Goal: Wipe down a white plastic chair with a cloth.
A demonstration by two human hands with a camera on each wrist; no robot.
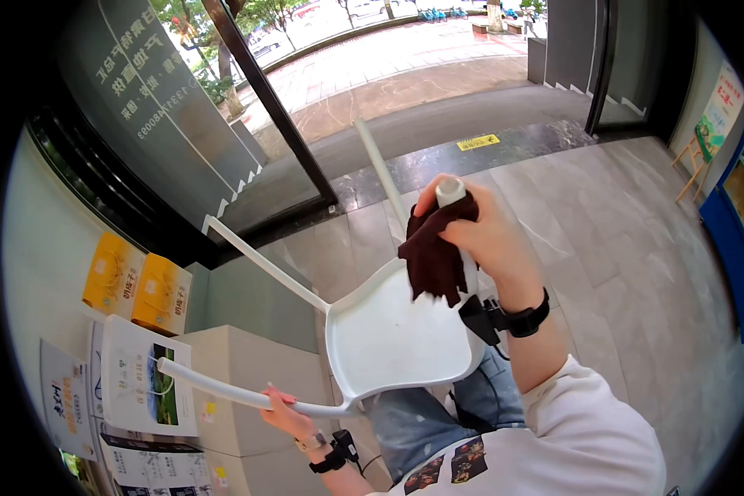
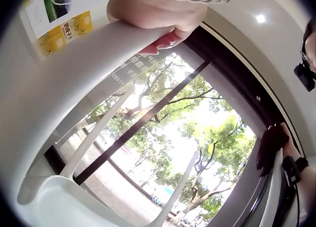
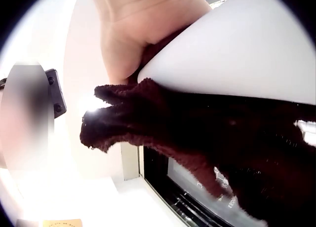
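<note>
An upturned white plastic stool (image 1: 401, 331) lies against the person's lap, its several legs spreading up and outward. My left hand (image 1: 288, 415) grips the near left leg (image 1: 215, 385) close to the seat. Around the tip of the near right leg (image 1: 451, 192), my right hand (image 1: 496, 240) holds a dark maroon cloth (image 1: 434, 260), with the white end poking out above it. Loose folds of the cloth hang over the seat. In the right wrist view the cloth (image 3: 168, 123) lies against the white leg (image 3: 237, 54), and most of the fingers are hidden.
Yellow gift boxes (image 1: 161, 291) and a white paper bag (image 1: 145, 380) stand at the left by a beige cabinet (image 1: 256, 388). Ahead, a glass door (image 1: 182, 107) leads onto paving. Grey floor tiles (image 1: 570, 223) spread to the right, where a blue stand (image 1: 732, 248) and a small easel sign (image 1: 717, 112) stand.
</note>
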